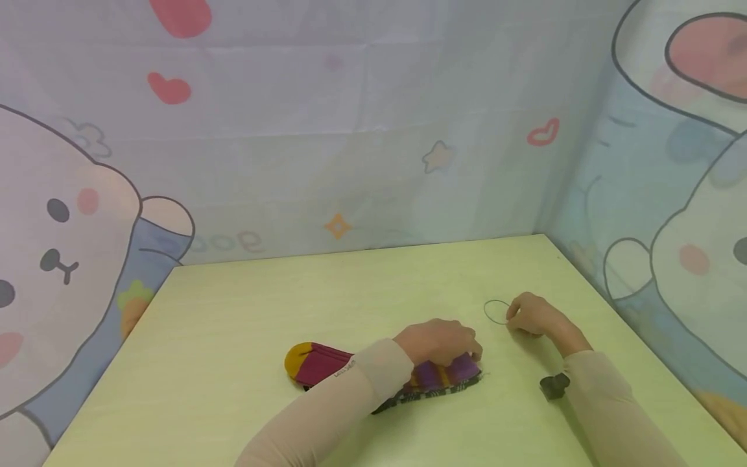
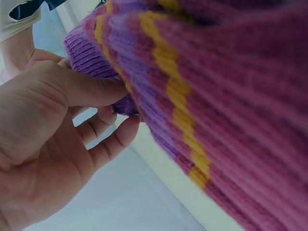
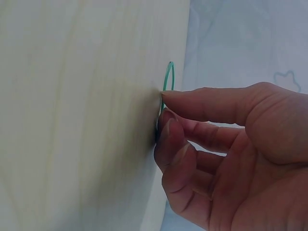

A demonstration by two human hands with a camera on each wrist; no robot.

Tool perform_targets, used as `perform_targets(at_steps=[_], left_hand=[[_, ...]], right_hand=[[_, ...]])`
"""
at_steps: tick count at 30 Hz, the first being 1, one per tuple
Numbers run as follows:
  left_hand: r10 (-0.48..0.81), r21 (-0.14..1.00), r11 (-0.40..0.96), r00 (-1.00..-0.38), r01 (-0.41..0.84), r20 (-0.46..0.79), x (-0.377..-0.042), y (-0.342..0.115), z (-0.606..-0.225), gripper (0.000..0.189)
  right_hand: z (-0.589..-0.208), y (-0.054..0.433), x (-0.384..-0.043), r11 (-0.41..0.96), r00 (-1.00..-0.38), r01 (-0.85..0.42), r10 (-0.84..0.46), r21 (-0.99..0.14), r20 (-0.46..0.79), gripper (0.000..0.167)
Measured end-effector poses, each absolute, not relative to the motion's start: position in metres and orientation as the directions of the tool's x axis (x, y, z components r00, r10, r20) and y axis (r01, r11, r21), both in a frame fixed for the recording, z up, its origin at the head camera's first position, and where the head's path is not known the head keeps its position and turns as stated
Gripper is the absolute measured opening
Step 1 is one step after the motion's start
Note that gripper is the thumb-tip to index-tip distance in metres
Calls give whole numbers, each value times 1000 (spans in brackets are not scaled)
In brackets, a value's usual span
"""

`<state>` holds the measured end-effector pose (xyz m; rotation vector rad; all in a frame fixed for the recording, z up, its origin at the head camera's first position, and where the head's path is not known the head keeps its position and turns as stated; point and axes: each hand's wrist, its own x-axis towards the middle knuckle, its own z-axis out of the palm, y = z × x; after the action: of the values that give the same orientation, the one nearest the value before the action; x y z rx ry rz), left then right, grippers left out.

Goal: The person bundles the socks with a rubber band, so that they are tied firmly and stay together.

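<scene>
A striped knitted sock [image 1: 327, 364] in maroon, purple and yellow lies on the pale green table [image 1: 245, 324], its yellow toe pointing left. My left hand [image 1: 474, 353] lies over its purple cuff end. In the left wrist view the left hand [image 2: 130, 108] pinches the sock [image 2: 216, 96] at the cuff edge, thumb on top and fingers underneath. To the right, a thin green rubber band [image 1: 496, 312] lies as a loop on the table. My right hand [image 1: 511, 315] pinches its right side. In the right wrist view the right hand's [image 3: 162, 103] thumb and forefinger meet on the band [image 3: 169, 77].
Cartoon-printed cloth walls [image 1: 373, 149] close the table at the back and right [image 1: 671, 214]. A small dark object [image 1: 554, 386] sits by my right sleeve. Bare tabletop stretches to the left and behind the sock.
</scene>
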<state>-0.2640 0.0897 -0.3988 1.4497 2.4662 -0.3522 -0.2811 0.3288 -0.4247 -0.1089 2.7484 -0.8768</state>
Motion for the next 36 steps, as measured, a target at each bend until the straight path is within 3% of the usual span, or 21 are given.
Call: perform_targets(at_steps=[12,17,28,32,36], left_hand=[[873,-56,444,-446,894,-199,-270,79,-401,21],[901,-125,401,-416,907,-124,-270,76,-405,18],[847,-175,472,-499,864,-182,-259,76,-402,12],[831,-115,496,-509,860,-224,-257,73,-401,13],[828,62,533,-505,844,-243,-260,66,-398,18]], right_hand=[[-422,323,-280,810,-967,7,-143,-586,-211,33],[-421,322,-279,805,-966,13,-144,-594,-216,34],[-423,322,-280,805,-966,6,-150,-593,-212,33],[-423,323,-280,808,-966,10,-145,-589,-215,33],[-424,325,-281,811,-965,14,-142,-584,-220,36]])
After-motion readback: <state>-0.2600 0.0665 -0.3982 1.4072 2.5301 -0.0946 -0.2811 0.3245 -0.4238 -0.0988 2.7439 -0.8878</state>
